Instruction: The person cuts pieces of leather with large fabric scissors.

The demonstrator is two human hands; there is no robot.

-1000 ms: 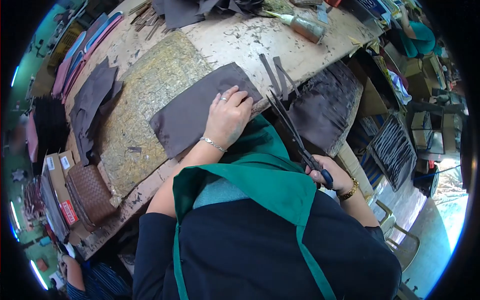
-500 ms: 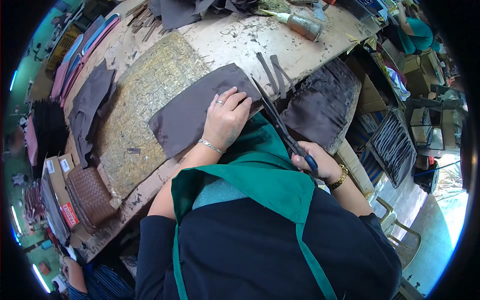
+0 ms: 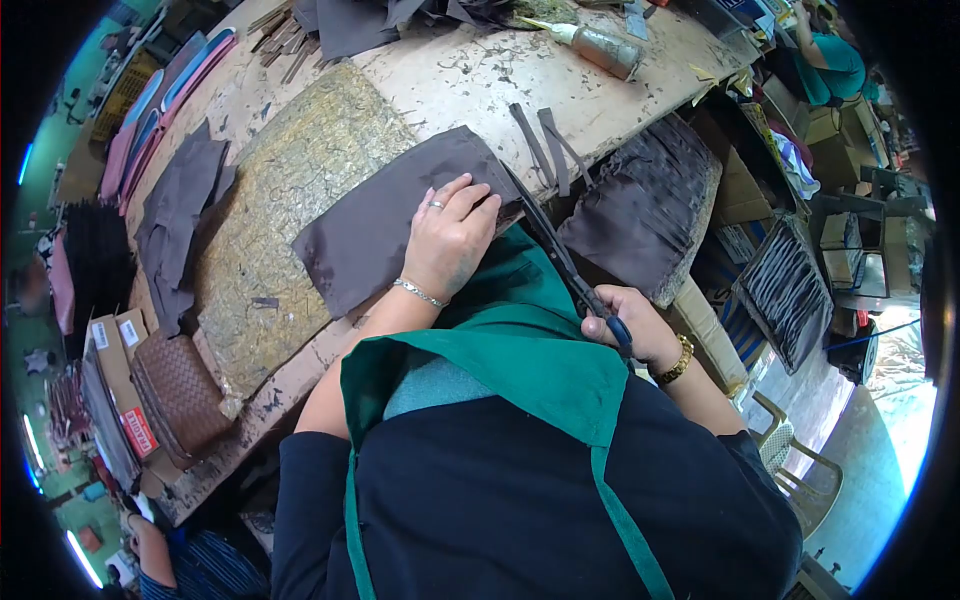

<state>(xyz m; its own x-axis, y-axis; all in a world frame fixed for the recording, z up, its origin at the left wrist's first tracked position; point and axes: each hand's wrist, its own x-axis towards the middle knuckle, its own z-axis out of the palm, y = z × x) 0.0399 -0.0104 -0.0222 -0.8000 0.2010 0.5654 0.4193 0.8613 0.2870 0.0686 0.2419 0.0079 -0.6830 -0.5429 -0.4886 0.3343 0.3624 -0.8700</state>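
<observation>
My left hand (image 3: 450,235) lies over a dark brown rectangular piece of sheet material (image 3: 365,225), fingers bent on top near its right end, thumb hidden. The piece rests at the table edge, its near right corner reaching past it. In my right hand (image 3: 635,325) are black-handled scissors (image 3: 555,245), fingers wrapped through the handles. Their long dark blades lie along the right edge of the piece and look nearly closed. Beyond the blades, narrow dark strips (image 3: 553,150) lie on the table.
A worn yellowish board (image 3: 265,200) lies left of the piece, beside dark scraps (image 3: 180,225). A glue bottle (image 3: 605,52) lies at the back. Right of the table is a board with dark sheets (image 3: 650,205). A woven brown item (image 3: 180,395) stands at the near left corner.
The scissor blades have come together along the right edge of the piece, and the handles have closed slightly. The piece and my left hand have shifted very slightly left.
</observation>
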